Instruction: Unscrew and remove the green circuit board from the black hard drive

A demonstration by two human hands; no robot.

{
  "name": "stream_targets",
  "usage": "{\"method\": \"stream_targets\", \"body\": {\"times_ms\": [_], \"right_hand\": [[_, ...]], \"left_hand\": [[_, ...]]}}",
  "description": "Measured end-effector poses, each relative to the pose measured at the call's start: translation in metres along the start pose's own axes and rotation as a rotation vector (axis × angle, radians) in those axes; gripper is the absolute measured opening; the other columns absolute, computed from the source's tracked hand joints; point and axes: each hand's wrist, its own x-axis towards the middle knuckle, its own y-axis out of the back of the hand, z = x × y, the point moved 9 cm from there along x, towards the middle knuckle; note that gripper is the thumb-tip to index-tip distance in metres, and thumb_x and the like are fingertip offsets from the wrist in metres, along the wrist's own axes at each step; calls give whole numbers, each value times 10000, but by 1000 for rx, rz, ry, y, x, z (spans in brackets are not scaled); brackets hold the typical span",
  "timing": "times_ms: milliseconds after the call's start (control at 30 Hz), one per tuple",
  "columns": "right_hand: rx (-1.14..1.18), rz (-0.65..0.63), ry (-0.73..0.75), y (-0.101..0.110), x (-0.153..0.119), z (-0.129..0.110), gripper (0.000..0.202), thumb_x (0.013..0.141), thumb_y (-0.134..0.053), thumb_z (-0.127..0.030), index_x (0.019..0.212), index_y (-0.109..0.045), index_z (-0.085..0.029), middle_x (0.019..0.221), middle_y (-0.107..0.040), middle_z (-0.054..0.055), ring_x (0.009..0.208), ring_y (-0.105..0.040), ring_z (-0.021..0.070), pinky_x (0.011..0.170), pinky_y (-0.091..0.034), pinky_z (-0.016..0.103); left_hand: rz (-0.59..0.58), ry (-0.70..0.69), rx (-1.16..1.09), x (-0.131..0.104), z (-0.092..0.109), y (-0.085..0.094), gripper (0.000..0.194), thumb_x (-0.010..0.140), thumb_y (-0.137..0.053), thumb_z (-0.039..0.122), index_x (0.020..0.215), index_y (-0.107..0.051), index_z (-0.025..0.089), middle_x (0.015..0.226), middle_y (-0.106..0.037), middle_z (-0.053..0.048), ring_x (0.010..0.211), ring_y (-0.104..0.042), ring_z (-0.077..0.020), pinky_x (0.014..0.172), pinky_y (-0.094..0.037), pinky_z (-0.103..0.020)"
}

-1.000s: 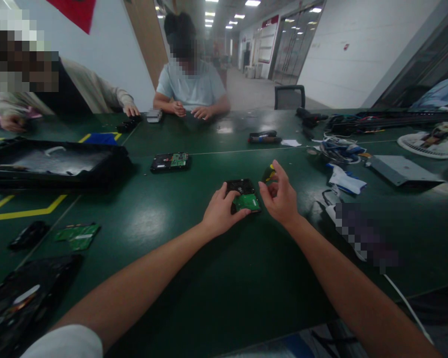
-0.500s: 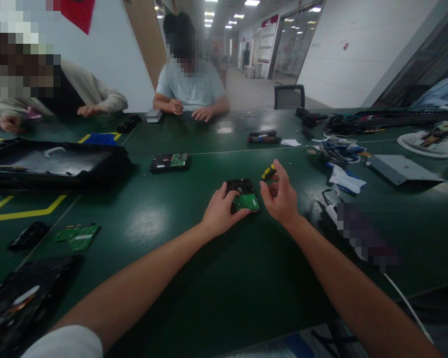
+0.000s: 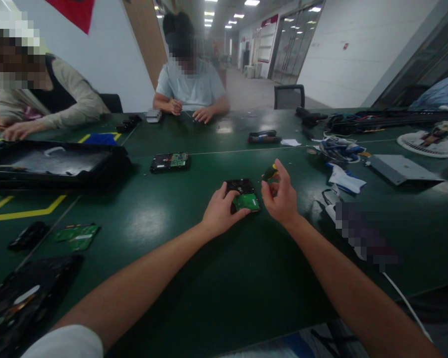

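Note:
A black hard drive with a green circuit board lies flat on the table in front of me. My left hand grips it, fingers at its left and far side and thumb along the near edge. Just right of the drive, my right hand is closed on a screwdriver with a yellow and dark handle. The thumb and fingers hide part of the tool, and its tip is hard to make out. Farther back on the left lies another hard drive, its circuit board facing up.
On the left are a loose green circuit board, a black casing and a large black tray-like housing. A power strip, gloves and a metal box lie to the right. Two people sit across the table.
The screwdriver handle has turned in my right hand, showing less yellow. My left hand and the drive stay still. The person at the left has drawn their arm leftward, toward the black housing.

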Motion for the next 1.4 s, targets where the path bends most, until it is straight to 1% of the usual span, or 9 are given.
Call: {"method": "stream_targets", "body": {"times_ms": [67,200,367,600,800,1000,1167,1267,1400], "right_hand": [[-1,18,2,1,0,1,681,1006,-584,-378,1604,-271,-291,1448,-602,162,620,-667,136,587,-642,331],[-37,19,0,2,0,1,661,988,-627,-407,1573,-339,-301,1234,-700,98,557,-616,128,586,-641,337],[-50,-2,15,1,0,-3,657,1021,-563,-386,1606,-279,-298,1337,-680,126,685,-703,163,648,-655,337],[-66,12,10,3,1,-3,663,993,-624,-403,1583,-338,-304,1301,-707,101,552,-620,124,636,-654,345],[-49,-1,1,3,1,-2,673,1013,-568,-376,1611,-268,-300,1449,-630,137,634,-689,142,672,-663,346],[-72,28,9,5,0,-2,667,987,-633,-395,1582,-345,-300,1352,-688,118,571,-651,129,629,-655,340],[-55,2,6,3,1,-4,661,1010,-579,-385,1604,-307,-282,1380,-668,145,662,-705,161,649,-661,343],[-45,0,-15,3,1,-2,685,1002,-591,-394,1605,-289,-276,1315,-695,131,592,-674,142,617,-654,337],[-38,12,-15,3,1,-2,671,983,-629,-396,1575,-337,-278,1296,-693,120,535,-622,112,590,-644,322]], "left_hand": [[3,0,-1,0,0,0,621,885,-691,638,1361,-596,251,1680,-327,-189,1540,-355,-390,1180,-396,-570],[13,-8,3,0,1,1,613,888,-692,632,1354,-600,244,1672,-337,-202,1542,-354,-386,1179,-397,-558],[12,-5,-2,0,-1,0,615,881,-700,633,1353,-600,252,1678,-332,-193,1539,-356,-389,1180,-392,-567],[0,-2,-8,-1,1,2,618,885,-693,634,1351,-604,239,1675,-331,-207,1542,-347,-401,1175,-399,-575],[13,-3,-4,0,0,1,608,875,-713,621,1345,-604,251,1676,-340,-185,1539,-355,-395,1179,-397,-574],[9,-9,-4,0,-1,0,613,890,-684,638,1360,-598,253,1676,-338,-188,1545,-342,-393,1173,-404,-571],[9,-3,-6,0,-2,-1,630,879,-691,649,1359,-598,252,1675,-335,-194,1542,-349,-392,1173,-400,-574],[1,2,-9,0,-2,-1,633,883,-685,653,1366,-592,255,1682,-324,-191,1545,-341,-394,1170,-400,-581],[7,-4,-6,0,-2,0,623,886,-686,645,1362,-595,254,1684,-322,-188,1544,-344,-393,1179,-393,-573]]}}
